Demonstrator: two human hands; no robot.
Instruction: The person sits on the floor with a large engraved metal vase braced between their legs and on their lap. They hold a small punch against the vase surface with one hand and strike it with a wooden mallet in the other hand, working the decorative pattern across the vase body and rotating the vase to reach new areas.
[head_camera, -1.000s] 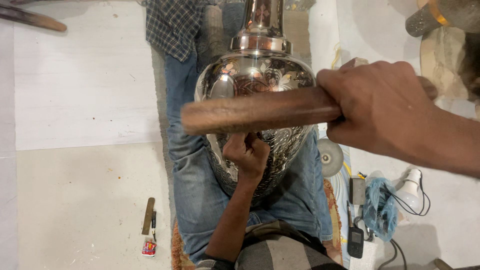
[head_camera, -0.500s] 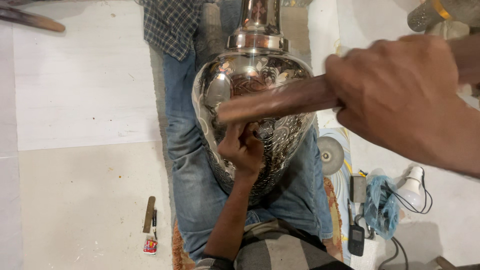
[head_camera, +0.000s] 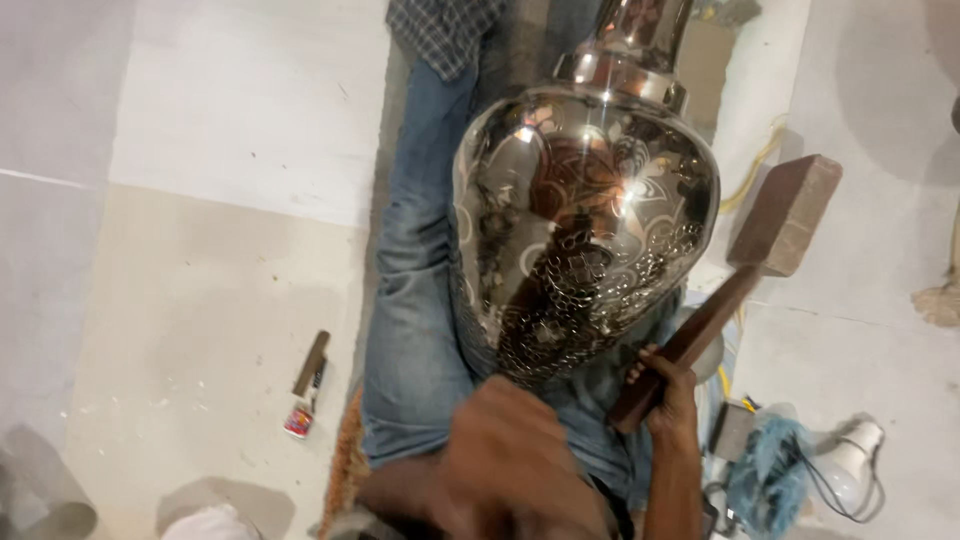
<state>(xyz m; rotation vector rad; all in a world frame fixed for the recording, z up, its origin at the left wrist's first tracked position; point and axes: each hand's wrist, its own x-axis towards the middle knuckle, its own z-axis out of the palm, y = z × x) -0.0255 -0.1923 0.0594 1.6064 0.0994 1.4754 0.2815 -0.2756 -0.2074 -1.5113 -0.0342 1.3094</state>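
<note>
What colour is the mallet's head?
Dark reddish-brown wood; the mallet shows best in the head view.

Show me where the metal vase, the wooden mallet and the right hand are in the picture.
metal vase (head_camera: 585, 220): head view, on its engraved belly.
wooden mallet (head_camera: 785, 215): head view, on its block head.
right hand (head_camera: 668, 395): head view, on the fingers around the mallet handle.

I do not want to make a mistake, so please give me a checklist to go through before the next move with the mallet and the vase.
1. Right hand closed around the handle of the wooden mallet: ok.
2. Mallet head apart from the metal vase: ok.
3. Vase supported on the lap, against the jeans: ok.
4. Left hand holding something at the vase: cannot tell, it is blurred.
5. Small tool on the floor lying away from both hands: ok.
</note>
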